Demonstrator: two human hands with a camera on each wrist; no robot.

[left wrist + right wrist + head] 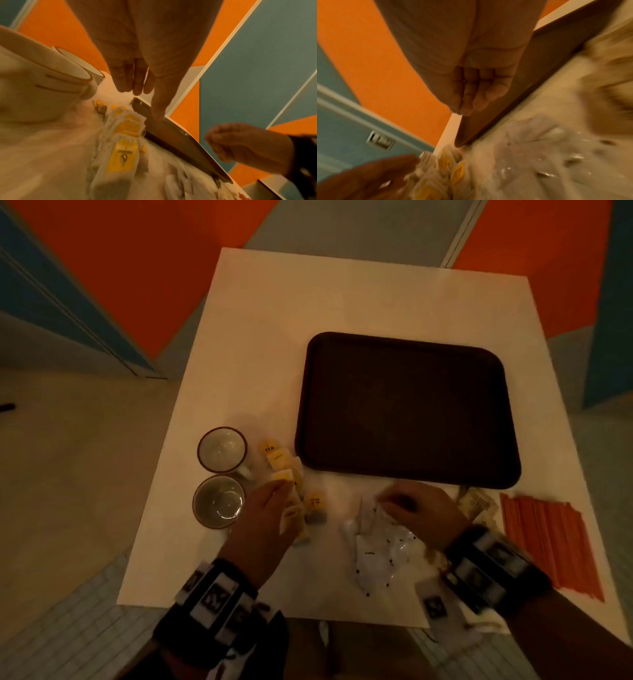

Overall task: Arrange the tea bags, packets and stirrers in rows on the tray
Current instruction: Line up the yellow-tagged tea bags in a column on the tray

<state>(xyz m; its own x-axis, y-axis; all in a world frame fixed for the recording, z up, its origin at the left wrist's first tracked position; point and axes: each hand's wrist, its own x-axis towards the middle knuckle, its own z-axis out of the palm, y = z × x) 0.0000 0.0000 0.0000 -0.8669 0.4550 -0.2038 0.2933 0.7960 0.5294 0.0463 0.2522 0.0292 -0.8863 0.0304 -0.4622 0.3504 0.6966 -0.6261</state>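
The dark brown tray [407, 409] lies bare on the white table, right of centre. Tea bags with yellow tags [281, 460] are heaped off its near left corner. My left hand [277, 491] hovers just above that heap [125, 155], fingers and thumb pointing down and holding nothing [144, 104]. White packets [380, 549] are piled in front of the tray. My right hand [390, 503] is at the far end of that pile, fingers loosely curled; nothing shows between them in the blurred right wrist view [476, 104]. Orange stirrers [548, 542] lie bunched at the table's near right.
Two cups [222, 451] [219, 501] stand side by side just left of the tea bags. Brownish packets [479, 503] lie between my right hand and the stirrers. The table's near edge is close under my wrists. Orange and blue floor surrounds the table.
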